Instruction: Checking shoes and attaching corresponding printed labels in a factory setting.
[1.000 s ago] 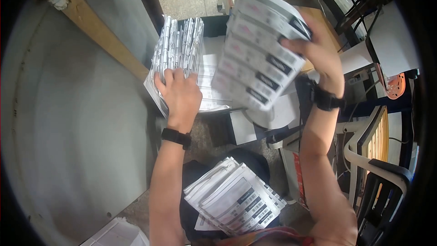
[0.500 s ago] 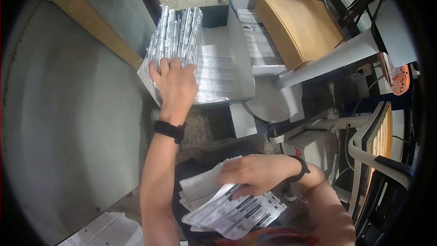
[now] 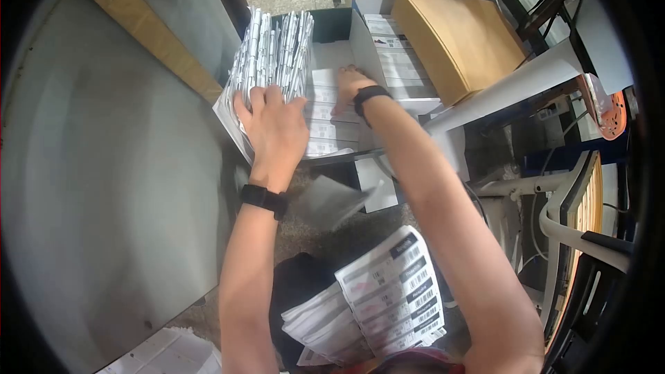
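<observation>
Left hand (image 3: 278, 128) lies spread on packed papers (image 3: 277, 55) at the left edge of the box (image 3: 364, 43); right hand (image 3: 352, 86) near the right edge, can't tell its grip. Flat sheets (image 3: 329, 144) and lap pile (image 3: 391, 298) seem undone.

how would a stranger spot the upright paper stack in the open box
Find the big grey panel filling the left side. Right of its upper part sits an open dark-ended box. The paper stack fills the box's left part, packed on edge, unlike the sheets lying flat beside it.
</observation>
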Motion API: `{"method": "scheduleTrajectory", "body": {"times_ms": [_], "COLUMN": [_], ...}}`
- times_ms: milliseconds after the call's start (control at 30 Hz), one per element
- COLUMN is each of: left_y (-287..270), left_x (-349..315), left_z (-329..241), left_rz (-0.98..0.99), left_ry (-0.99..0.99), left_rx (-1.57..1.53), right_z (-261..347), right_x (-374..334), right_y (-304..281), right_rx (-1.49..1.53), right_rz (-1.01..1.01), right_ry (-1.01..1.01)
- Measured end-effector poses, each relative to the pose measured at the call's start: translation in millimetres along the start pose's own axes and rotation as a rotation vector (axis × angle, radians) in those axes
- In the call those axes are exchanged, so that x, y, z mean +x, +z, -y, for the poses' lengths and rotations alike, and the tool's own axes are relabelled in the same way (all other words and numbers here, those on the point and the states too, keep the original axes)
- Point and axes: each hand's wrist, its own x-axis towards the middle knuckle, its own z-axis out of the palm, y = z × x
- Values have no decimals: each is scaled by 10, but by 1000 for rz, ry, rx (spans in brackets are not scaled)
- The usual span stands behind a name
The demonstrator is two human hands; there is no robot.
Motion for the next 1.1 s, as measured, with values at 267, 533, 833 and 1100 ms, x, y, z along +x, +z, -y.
{"method": "scheduleTrajectory", "body": {"times_ms": [267, 533, 833, 1100], "left_y": [28, 34, -321, -1259], "left_x": [-44, -19, -51, -325], "left_z": [55, 44, -35, -421], "left_rz": [-33, -64, 57, 34], "left_ry": [-4, 8, 21, -133], "left_rx": [-16, -43, -229, -823], "right_z": [126, 88, -308, 94], "right_x": [-80, -199, -1965, -2695], "right_y": [2, -419, -1774, -1444], "right_rx": [16, 13, 693, 1528], "right_rz": [112, 75, -581, 332], "right_ry": [-9, -157, -265, -602]}}
